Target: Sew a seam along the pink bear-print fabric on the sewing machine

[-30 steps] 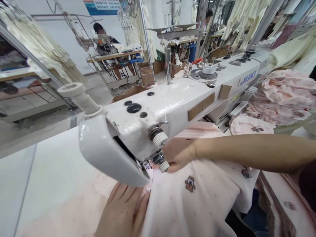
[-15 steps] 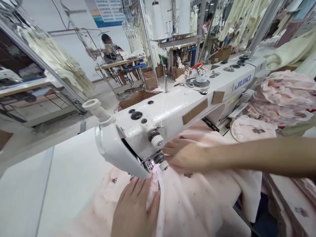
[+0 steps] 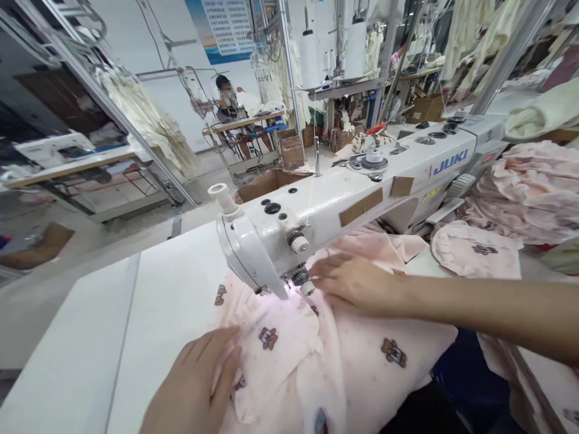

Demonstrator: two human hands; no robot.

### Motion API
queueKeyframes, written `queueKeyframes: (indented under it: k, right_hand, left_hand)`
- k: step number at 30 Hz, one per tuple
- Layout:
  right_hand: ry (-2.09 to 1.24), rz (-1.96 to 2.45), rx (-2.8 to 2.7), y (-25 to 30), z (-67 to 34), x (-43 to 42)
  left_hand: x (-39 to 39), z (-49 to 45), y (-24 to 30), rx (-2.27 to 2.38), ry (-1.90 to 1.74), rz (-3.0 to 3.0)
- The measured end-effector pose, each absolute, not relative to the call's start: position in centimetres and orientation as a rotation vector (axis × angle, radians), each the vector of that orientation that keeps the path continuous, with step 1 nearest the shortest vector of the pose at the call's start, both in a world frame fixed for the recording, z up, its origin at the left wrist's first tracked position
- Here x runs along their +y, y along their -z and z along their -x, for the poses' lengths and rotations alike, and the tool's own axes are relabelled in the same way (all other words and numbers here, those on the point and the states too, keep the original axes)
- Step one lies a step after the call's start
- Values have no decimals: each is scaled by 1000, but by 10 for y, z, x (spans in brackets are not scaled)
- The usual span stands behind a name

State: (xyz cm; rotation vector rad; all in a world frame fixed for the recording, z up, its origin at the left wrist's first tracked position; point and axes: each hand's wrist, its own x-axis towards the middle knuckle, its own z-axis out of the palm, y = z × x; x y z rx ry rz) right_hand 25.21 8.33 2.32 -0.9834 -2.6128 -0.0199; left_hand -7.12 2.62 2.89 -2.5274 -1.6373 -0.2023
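Note:
Pale pink fabric with printed bears (image 3: pixel 362 337) lies under the head of a white sewing machine (image 3: pixel 256 247), its ruffled edge towards the lit needle area. My left hand (image 3: pixel 194 374) rests on the fabric's left side, fingers stretched and thumb apart. To the right of the machine head, my right hand (image 3: pixel 353 280) is laid flat on the cloth with its fingers out. The needle and presser foot are mostly hidden behind the head cover. At the lower right the fabric hangs over the table edge.
A heap of pink fabric pieces (image 3: pixel 534 187) sits at the right, with a ruffled bear-print piece (image 3: pixel 474 250) before it. Behind the machine are a cardboard box (image 3: pixel 266 184) and thread cones (image 3: pixel 310 60). A co-worker (image 3: pixel 228 99) sits at another machine further back.
My left hand has moved left and down, away from the needle area, and the ruffled piece now lies spread out flat. My right hand stays beside the machine head. The view has shifted.

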Motion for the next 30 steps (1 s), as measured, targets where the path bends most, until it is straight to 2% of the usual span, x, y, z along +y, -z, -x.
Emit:
queueKeyframes:
  k: [2, 4, 6, 8, 11, 15, 22, 30]
  right_hand:
    - [-117, 1039, -2615, -8, -252, 48]
    - [-239, 1196, -2572, 8, -259, 20]
    - [-291, 1323, -2516, 20, -270, 3]
    - [-285, 1352, -2485, 26, -284, 0]
    - [-218, 1304, -2507, 27, -308, 16]
    - [-80, 1184, -2651, 18, -332, 38]
    - [14, 1087, -2616, 2, -288, 20]
    - [398, 447, -2700, -11, -224, 48]
  left_hand:
    - [32, 72, -19, -1596, 293, 2450]
    - [38, 78, -11, -1583, 201, 2430]
    - [41, 82, -8, -1592, 136, 2438]
    - [38, 80, -9, -1553, 223, 2451]
    - [22, 67, -10, -1452, 366, 2471]
    - [2, 62, -1, -1298, 244, 2509]
    - [5, 54, -15, -1228, 265, 2534]
    - [20, 26, -11, -975, 188, 2641]
